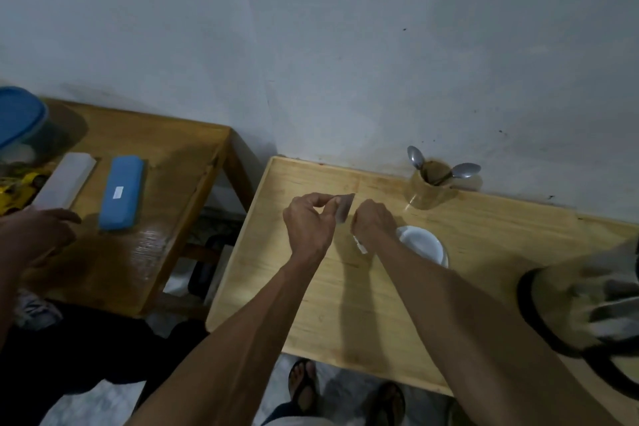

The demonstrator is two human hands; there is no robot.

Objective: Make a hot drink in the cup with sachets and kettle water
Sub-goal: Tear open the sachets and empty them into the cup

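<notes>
Though blurred, sachet (345, 207) lettering unreadable

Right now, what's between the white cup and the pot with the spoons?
Nothing: the head view shows only bare wooden table between the white cup and the spoon pot.

Looks like a plain home room, prob. a simple kitchen corner. Bare painted wall (380, 45) w/ marks, two small wooden worktops (345, 304) pushed against it. Far right: holder (428, 190) w/ spoons (465, 170), cup (423, 245) near it. Left worktop: blue-lidded tub (20, 117), blue case (121, 192). Sandalled feet (304, 387) on tiled floor.
</notes>
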